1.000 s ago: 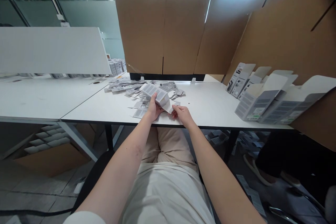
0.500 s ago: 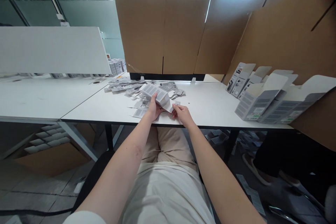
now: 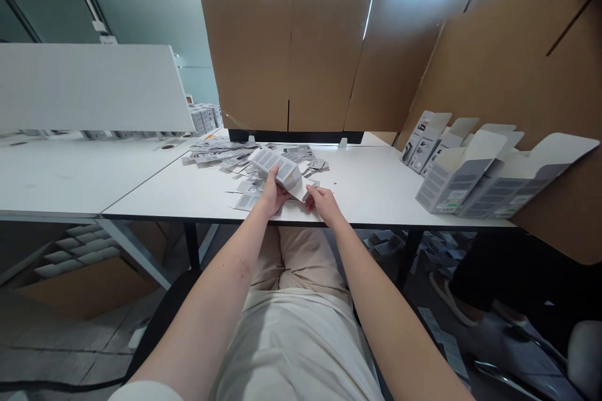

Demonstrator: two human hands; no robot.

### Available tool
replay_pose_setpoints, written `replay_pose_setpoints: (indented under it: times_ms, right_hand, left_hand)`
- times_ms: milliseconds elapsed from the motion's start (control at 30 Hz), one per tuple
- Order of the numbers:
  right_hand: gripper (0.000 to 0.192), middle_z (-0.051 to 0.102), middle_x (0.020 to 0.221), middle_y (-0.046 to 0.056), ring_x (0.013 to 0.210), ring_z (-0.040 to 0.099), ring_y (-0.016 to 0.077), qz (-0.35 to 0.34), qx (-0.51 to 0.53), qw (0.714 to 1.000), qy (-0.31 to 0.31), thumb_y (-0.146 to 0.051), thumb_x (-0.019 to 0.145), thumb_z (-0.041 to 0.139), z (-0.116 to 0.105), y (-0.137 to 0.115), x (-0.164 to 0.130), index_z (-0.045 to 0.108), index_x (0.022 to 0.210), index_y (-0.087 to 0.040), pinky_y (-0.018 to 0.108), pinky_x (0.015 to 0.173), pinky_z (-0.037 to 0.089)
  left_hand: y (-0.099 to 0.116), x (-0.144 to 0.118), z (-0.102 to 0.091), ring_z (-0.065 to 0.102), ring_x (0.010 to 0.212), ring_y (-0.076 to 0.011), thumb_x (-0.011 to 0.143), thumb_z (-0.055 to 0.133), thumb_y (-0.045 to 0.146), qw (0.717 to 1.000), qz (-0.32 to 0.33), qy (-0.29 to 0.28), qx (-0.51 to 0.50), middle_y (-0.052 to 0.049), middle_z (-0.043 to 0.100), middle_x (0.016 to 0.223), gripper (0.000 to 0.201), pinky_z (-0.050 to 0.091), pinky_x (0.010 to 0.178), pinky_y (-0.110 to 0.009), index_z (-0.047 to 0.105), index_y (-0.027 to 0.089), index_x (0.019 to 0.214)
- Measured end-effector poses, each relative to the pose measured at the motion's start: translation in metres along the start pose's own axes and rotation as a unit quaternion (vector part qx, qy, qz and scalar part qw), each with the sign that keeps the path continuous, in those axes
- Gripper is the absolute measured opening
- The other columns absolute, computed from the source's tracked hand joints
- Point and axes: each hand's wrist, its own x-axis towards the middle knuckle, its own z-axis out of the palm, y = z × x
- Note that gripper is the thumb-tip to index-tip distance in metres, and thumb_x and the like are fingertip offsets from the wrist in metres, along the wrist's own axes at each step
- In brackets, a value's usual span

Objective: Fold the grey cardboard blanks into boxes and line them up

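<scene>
Barely anything moved since earlier; both hands drifted slightly toward nine o'clock. I see my left hand (image 3: pixel 271 193) clamped around the small carton (image 3: pixel 277 169), right hand (image 3: pixel 322 203) pinching its white flap at five o'clock. Light, creasable card, I judge; hold it by the edges.

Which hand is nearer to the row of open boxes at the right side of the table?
Right. The right hand is on the side toward the open boxes; the left hand is farther, holding the small box.
</scene>
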Motion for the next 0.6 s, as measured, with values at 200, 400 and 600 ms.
replay_pose_setpoints:
  times_ms: [200, 400, 600]
  right_hand:
    - [0.076, 0.078, 0.064, 0.011, 0.058, 0.068, 0.026, -0.001, -0.004, 1.0, 0.001, -0.101, 0.082, 0.077, -0.0006, -0.0007, -0.0007, 0.068, 0.064, -0.028, 0.041, 0.063, 0.059]
    - [0.077, 0.07, 0.056, 0.006, 0.057, 0.065, 0.0254, -0.01, -0.024, 1.0, 0.008, -0.101, 0.08, 0.079, -0.0015, 0.0013, -0.0009, 0.063, 0.06, -0.029, 0.041, 0.064, 0.057]
    - [0.068, 0.077, 0.073, 0.005, 0.063, 0.067, 0.0228, -0.03, -0.016, 0.999, 0.0, -0.092, 0.08, 0.088, 0.0006, -0.0053, -0.0067, 0.076, 0.085, -0.026, 0.036, 0.062, 0.057]
  left_hand:
    - [-0.0001, 0.0007, -0.0002, 0.087, 0.116, -0.0336, 0.116, 0.061, 0.063, 1.0, 0.0, 0.0, -0.001, -0.016, 0.089, 0.127, 0.046, 0.074, 0.095, -0.043, 0.079, 0.025, 0.133]
    - [-0.0004, 0.0017, -0.0012, 0.087, 0.112, -0.033, 0.117, 0.061, 0.064, 1.0, -0.006, 0.001, 0.0, -0.016, 0.09, 0.121, 0.048, 0.074, 0.097, -0.043, 0.08, 0.022, 0.132]
    - [0.0013, 0.0026, -0.0011, 0.086, 0.11, -0.0325, 0.117, 0.057, 0.066, 1.0, -0.003, 0.007, -0.011, -0.016, 0.089, 0.121, 0.051, 0.074, 0.092, -0.042, 0.079, 0.022, 0.132]
